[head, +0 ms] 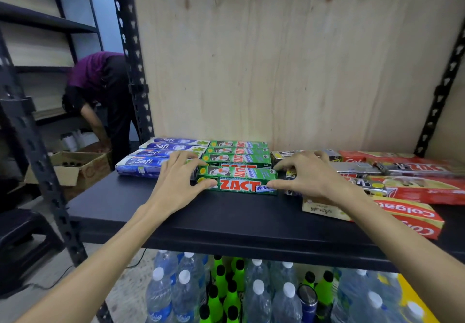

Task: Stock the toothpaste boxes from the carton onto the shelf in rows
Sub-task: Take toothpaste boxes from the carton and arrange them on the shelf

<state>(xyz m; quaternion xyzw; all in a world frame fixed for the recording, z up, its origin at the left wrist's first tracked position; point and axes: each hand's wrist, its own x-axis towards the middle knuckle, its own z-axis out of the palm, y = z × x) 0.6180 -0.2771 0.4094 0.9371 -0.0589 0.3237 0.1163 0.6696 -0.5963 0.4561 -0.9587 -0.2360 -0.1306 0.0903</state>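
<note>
A green Zact toothpaste box (237, 180) lies at the front of a row of green Zact boxes (236, 152) on the black shelf (201, 219). My left hand (176, 184) grips its left end, thumb at the front and fingers over the back. My right hand (304, 176) grips its right end the same way. A row of blue Safi boxes (151, 156) lies to the left, touching the green row. Red Colgate boxes (412, 212) and silver-black boxes (372, 169) lie loosely to the right. No carton of toothpaste shows near my hands.
Black slotted uprights (130, 53) frame the plywood back panel (289, 58). Water bottles (176, 290) and green bottles (224, 290) stand on the level below. At left a person in purple (98, 88) bends over an open cardboard box (73, 169) on the floor.
</note>
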